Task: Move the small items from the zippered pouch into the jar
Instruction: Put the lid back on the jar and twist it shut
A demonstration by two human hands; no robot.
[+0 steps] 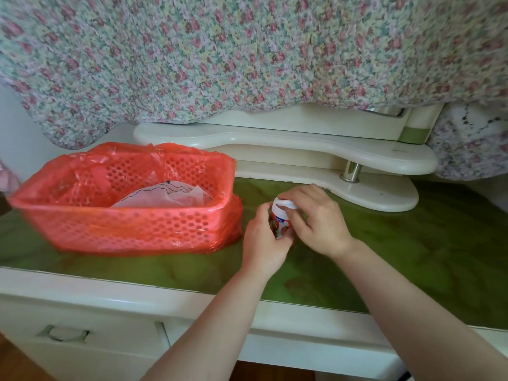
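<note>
Two hands on jar [280, 225] right of red basket [123, 199]: left hand [264, 237] gripping its body, right hand [316, 215] fingers closed on white lid [286, 203]; label unreadable.

You see a glossy green desktop [412, 257], a perforated red plastic basket [123, 226] lined with shiny thin film, crumpled paper [176, 198] inside, matt floral cloth [247, 50] above, and a polished metal post [351, 171].
</note>
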